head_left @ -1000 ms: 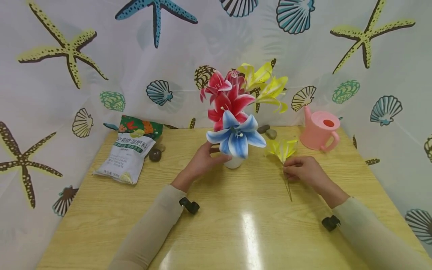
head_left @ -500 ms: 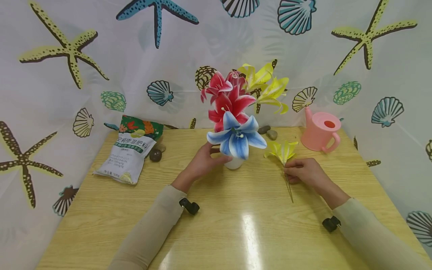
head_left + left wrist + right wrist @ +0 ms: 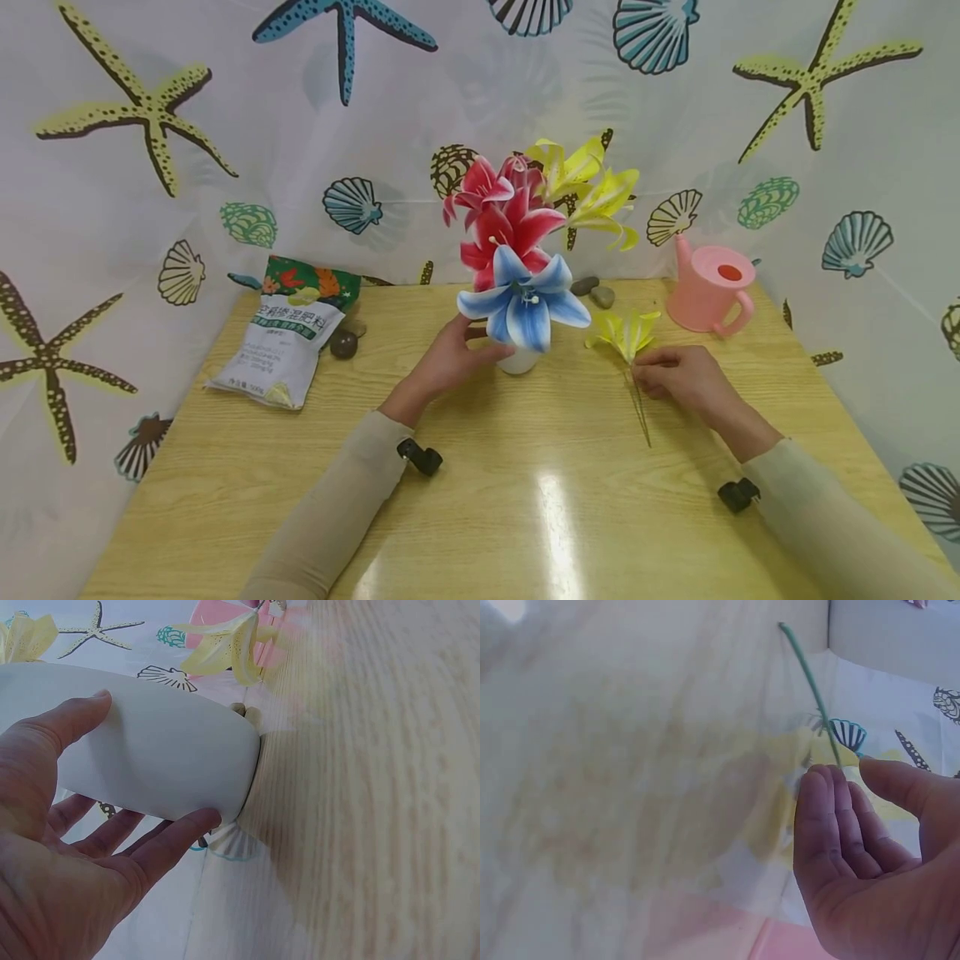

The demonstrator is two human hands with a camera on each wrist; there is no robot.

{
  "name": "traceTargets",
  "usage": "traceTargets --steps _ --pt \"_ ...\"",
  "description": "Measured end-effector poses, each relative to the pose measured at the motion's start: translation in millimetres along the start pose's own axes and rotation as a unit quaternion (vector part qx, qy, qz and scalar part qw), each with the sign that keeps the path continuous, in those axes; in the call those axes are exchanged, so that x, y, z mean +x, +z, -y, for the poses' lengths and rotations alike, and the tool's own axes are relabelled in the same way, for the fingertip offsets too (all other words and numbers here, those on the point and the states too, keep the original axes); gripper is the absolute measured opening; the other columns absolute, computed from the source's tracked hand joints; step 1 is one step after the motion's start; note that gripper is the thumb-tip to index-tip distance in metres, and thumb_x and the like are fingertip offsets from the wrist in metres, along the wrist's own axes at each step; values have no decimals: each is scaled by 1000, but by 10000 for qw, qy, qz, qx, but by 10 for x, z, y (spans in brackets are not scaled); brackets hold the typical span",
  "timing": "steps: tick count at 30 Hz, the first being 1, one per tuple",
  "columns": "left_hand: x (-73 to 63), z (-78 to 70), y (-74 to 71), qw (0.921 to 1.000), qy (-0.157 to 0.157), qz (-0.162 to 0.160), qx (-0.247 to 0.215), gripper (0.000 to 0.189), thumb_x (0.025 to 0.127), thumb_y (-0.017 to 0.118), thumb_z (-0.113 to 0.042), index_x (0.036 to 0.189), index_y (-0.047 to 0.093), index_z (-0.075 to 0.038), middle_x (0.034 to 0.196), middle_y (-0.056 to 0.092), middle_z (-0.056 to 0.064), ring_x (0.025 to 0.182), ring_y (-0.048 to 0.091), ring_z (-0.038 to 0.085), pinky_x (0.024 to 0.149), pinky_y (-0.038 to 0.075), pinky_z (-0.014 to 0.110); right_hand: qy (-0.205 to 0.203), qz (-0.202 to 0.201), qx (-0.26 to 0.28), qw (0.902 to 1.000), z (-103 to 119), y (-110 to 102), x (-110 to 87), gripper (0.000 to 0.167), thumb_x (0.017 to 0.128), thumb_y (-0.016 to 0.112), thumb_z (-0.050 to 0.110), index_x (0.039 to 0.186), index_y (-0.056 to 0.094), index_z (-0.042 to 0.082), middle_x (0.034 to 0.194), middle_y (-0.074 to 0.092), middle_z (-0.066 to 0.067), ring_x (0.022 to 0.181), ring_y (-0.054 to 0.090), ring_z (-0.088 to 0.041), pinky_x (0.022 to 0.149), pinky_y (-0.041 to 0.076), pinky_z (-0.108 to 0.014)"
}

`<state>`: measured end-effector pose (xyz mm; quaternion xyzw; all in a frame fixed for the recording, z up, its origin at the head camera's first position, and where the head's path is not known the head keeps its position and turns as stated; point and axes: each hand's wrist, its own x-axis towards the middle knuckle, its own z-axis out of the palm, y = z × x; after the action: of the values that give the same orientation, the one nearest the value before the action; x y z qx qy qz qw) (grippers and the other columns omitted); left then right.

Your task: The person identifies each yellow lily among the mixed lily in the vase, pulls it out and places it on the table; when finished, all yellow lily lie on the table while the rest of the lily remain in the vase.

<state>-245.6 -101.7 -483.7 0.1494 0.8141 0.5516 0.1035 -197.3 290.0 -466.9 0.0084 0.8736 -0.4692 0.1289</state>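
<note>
White cloth (image 3: 420, 125) with starfish and shells printed on it hangs behind your wooden counter (image 3: 465, 508), and in front of you the counter reflects light in a bright stripe. Your left hand (image 3: 457, 358) holds the white vase (image 3: 157, 742), which stands upright near the middle of the counter; the thumb is on one side of it, and the fingers (image 3: 176, 841) are on the other side, spread around its wall. Over the vase you have the red flowers (image 3: 498, 227), the blue flower (image 3: 528, 304) in front of them and two yellow blooms (image 3: 588, 168) at the back right. The blue petals hide the vase's mouth from the head view.

Your right hand (image 3: 686, 379) pinches a separate yellow flower (image 3: 626, 337) by its thin stem (image 3: 810, 679), between thumb and fingertips, so these fingers are narrow. This flower is to the right of the vase and apart from it, its bloom pointing away from you; whether it touches the counter, I cannot tell.

Beyond this hand stands the pink watering can (image 3: 697, 292). Two stones (image 3: 602, 297) lie near the cloth, behind the vase. Far on your left lies the fertilizer bag (image 3: 281, 350), with a dark round stone (image 3: 343, 344) just beside it.
</note>
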Motion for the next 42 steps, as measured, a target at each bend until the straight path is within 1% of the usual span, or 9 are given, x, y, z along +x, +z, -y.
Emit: traceTargets --steps 10,16,22,26,29,32,35,38,42 --pt "-3 -9 -7 10000 0 25 0 87 99 87 -40 171 38 -37 175 46 -1 157 52 41 120 55 65 -405 -114 82 9991 275 -136 -55 41 109 74 21 136 72 -11 122 82 -21 94 81 -11 87 69 -28" --pt "3 -1 -1 10000 -27 6 18 87 99 87 -41 172 38 -37 175 46 -1 158 51 41 121 55 65 -485 -210 -46 9986 420 -113 -67 42 109 76 27 137 75 -5 128 80 -18 95 80 -9 90 63 -20" --pt "-3 -19 0 10000 18 3 52 87 100 86 -40 172 37 -36 175 46 -1 158 52 41 120 55 65 -573 -350 -74 9977 599 -31 -83 45 109 75 34 140 75 2 138 77 -16 102 76 -7 97 56 -24" --pt "-10 -25 -1 10000 31 28 75 88 100 86 -39 172 37 -37 176 45 0 158 51 41 121 54 65 -673 -604 179 9957 724 40 -79 43 109 75 37 139 77 6 134 79 -9 104 70 -5 96 55 -22" --pt "-12 -26 -5 10000 50 41 69 88 100 86 -37 173 36 -36 177 45 0 159 51 42 121 54 66 -771 -800 549 9923 795 101 -44 44 108 76 36 139 77 6 118 82 8 103 70 -3 94 56 -20" --pt "-14 -29 -8 10000 50 29 75 88 100 86 -37 172 37 -36 176 45 0 158 51 42 120 55 66 -940 -976 1075 9849 859 176 12 43 107 77 34 138 76 4 106 79 22 100 74 -3 93 59 -17" --pt "-12 -31 -8 10000 36 26 73 88 100 86 -38 172 37 -36 176 46 0 158 51 42 120 55 66 -1132 -1151 1675 9726 948 274 66 40 107 78 28 136 76 0 102 78 25 98 76 -3 94 61 -16" --pt "-15 -30 -4 10000 2 29 84 88 100 86 -39 172 37 -37 176 45 -1 159 51 41 121 54 66 -1351 -1303 2334 9541 1044 379 129 33 107 78 21 132 77 -1 101 80 21 97 78 -3 97 62 -16" --pt "-11 -16 0 9999 -17 28 110 87 100 86 -40 172 37 -37 176 46 -2 159 51 40 121 54 65 -1551 -1509 3136 9246 1199 503 202 20 106 80 20 124 81 10 103 83 15 96 80 -6 102 61 -18"
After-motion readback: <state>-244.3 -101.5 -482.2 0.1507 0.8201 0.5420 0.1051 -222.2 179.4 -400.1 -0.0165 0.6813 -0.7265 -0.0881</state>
